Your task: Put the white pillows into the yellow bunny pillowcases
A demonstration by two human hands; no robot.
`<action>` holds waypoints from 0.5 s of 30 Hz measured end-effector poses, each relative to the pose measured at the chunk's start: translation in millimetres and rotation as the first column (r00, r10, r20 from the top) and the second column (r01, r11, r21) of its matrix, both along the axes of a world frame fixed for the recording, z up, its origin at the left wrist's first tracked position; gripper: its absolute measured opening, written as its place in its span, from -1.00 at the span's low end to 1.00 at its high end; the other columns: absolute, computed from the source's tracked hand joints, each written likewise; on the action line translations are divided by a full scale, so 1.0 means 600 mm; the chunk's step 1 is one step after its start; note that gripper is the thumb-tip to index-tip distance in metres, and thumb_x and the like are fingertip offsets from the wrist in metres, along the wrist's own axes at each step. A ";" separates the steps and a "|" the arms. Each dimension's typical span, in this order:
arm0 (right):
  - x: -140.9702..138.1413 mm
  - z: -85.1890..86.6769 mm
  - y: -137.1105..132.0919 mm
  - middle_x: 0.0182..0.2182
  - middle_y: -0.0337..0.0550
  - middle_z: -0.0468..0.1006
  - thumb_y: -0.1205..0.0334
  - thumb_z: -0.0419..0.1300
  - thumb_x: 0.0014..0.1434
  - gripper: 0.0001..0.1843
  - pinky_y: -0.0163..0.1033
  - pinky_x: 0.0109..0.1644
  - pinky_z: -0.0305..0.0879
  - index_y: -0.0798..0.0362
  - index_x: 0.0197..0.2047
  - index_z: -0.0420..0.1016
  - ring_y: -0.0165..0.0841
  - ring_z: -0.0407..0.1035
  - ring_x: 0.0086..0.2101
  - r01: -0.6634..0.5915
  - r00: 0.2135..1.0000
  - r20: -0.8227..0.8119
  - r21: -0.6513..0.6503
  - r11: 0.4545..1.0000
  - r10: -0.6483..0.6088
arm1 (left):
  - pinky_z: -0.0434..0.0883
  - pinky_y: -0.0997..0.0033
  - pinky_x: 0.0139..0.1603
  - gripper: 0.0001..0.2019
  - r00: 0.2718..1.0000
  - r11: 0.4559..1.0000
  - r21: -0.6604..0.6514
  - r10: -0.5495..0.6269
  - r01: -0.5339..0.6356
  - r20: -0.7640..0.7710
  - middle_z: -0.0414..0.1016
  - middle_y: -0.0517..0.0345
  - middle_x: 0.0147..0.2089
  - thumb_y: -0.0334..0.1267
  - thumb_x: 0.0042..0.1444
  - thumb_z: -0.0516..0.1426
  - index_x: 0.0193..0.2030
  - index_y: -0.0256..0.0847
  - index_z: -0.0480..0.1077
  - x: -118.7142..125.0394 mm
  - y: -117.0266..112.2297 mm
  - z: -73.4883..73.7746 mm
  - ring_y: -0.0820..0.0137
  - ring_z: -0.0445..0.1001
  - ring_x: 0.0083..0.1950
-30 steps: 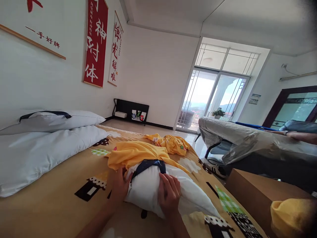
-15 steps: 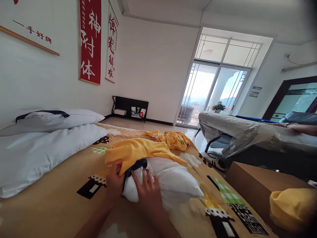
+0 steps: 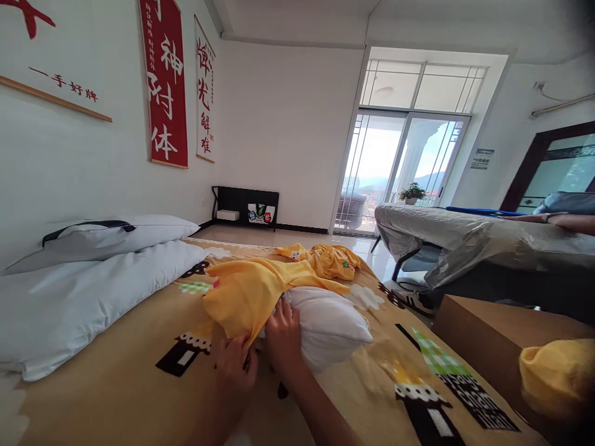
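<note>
On the bed in front of me lies a small white pillow (image 3: 332, 325), its left end under a yellow pillowcase (image 3: 251, 288). My left hand (image 3: 236, 368) is closed on the near edge of the pillowcase, pulling the cloth taut toward me. At the mouth of the case, my right hand (image 3: 282, 331) grips the bunched end of the pillow, its fingertips partly hidden by the pillow and the yellow cloth. The pillow's right half is uncovered.
A crumpled yellow cloth (image 3: 337, 261) lies beyond the pillowcase. Two large white pillows (image 3: 93, 297) are stacked on the left. Right of the bed stand a cardboard box (image 3: 488, 316) with a yellow bundle (image 3: 553, 378), and a plastic-covered sofa (image 3: 441, 235) with a person's arm.
My left hand has drawn the pillowcase edge toward me and right, over the pillow's dark-trimmed end. My right hand has gone from spread on the pillow to gripping it at the case mouth.
</note>
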State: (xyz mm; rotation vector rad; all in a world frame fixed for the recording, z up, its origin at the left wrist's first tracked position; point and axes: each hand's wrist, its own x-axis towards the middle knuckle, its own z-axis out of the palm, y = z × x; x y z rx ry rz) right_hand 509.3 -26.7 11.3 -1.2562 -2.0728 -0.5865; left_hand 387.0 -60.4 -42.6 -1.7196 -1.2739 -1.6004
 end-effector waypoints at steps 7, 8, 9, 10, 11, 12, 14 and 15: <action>-0.019 -0.036 0.002 -0.06 -0.14 0.58 0.34 0.08 0.29 -0.67 0.09 0.20 0.18 -0.09 0.08 0.47 -0.22 0.31 0.06 -0.478 0.842 0.305 0.040 0.877 0.445 | 0.50 0.38 -0.37 -0.77 0.997 0.992 -0.106 -0.063 0.067 0.046 0.56 0.09 -0.32 -0.39 0.07 0.03 -0.12 -0.15 0.36 -0.022 -0.025 -0.024 0.30 0.57 -0.36; -0.020 -0.024 0.007 -0.07 -0.13 0.58 0.32 0.08 0.29 -0.67 0.12 0.23 0.15 -0.07 0.08 0.47 -0.22 0.31 0.06 -0.494 0.824 0.329 0.016 0.869 0.462 | 0.49 0.40 -0.40 -0.76 0.996 0.988 -0.128 -0.087 0.091 0.033 0.56 0.11 -0.34 -0.39 0.06 0.03 -0.13 -0.14 0.37 -0.020 -0.031 -0.024 0.31 0.56 -0.40; -0.024 -0.010 0.012 -0.09 -0.12 0.59 0.32 0.08 0.30 -0.67 0.16 0.27 0.10 -0.06 0.09 0.47 -0.21 0.32 0.06 -0.488 0.824 0.329 0.001 0.873 0.461 | 0.48 0.42 -0.43 -0.75 0.993 0.981 -0.154 -0.113 0.116 0.029 0.56 0.13 -0.36 -0.40 0.05 0.03 -0.12 -0.13 0.38 -0.015 -0.036 -0.023 0.33 0.55 -0.43; -0.029 0.001 0.016 -0.10 -0.12 0.60 0.32 0.07 0.30 -0.66 0.19 0.30 0.06 -0.06 0.09 0.47 -0.21 0.31 0.07 -0.466 0.841 0.308 -0.005 0.885 0.445 | 0.48 0.43 -0.44 -0.74 0.990 0.974 -0.177 -0.136 0.140 0.037 0.56 0.13 -0.36 -0.40 0.04 0.02 -0.12 -0.14 0.38 -0.010 -0.039 -0.022 0.34 0.54 -0.45; -0.035 0.009 0.019 -0.09 -0.13 0.59 0.32 0.06 0.30 -0.66 0.19 0.32 0.02 -0.06 0.10 0.46 -0.21 0.30 0.09 -0.436 0.864 0.276 -0.005 0.900 0.421 | 0.49 0.42 -0.42 -0.73 0.987 0.966 -0.199 -0.157 0.163 0.047 0.57 0.13 -0.35 -0.40 0.05 0.02 -0.11 -0.14 0.38 -0.007 -0.041 -0.021 0.34 0.55 -0.44; -0.041 0.011 0.019 -0.06 -0.13 0.58 0.32 0.04 0.31 -0.65 0.17 0.34 0.01 -0.07 0.11 0.45 -0.22 0.28 0.12 -0.409 0.885 0.242 -0.002 0.913 0.397 | 0.51 0.41 -0.39 -0.73 0.983 0.959 -0.214 -0.176 0.184 0.056 0.57 0.11 -0.33 -0.40 0.05 0.02 -0.10 -0.15 0.37 -0.006 -0.041 -0.021 0.34 0.56 -0.41; -0.048 0.003 0.013 0.00 -0.17 0.55 0.31 0.02 0.33 -0.65 0.10 0.36 0.01 -0.09 0.12 0.43 -0.27 0.23 0.17 -0.395 0.898 0.210 0.001 0.919 0.385 | 0.53 0.39 -0.34 -0.74 0.979 0.953 -0.228 -0.182 0.199 0.092 0.58 0.07 -0.27 -0.36 0.06 0.04 -0.09 -0.17 0.37 -0.013 -0.037 -0.026 0.30 0.59 -0.33; -0.047 -0.006 0.007 0.01 -0.18 0.55 0.30 0.02 0.34 -0.66 0.07 0.36 0.02 -0.09 0.11 0.44 -0.29 0.24 0.17 -0.411 0.889 0.220 -0.001 0.911 0.402 | 0.54 0.38 -0.32 -0.75 0.978 0.956 -0.224 -0.164 0.190 0.132 0.59 0.05 -0.25 -0.34 0.06 0.04 -0.09 -0.18 0.37 -0.021 -0.033 -0.031 0.28 0.60 -0.29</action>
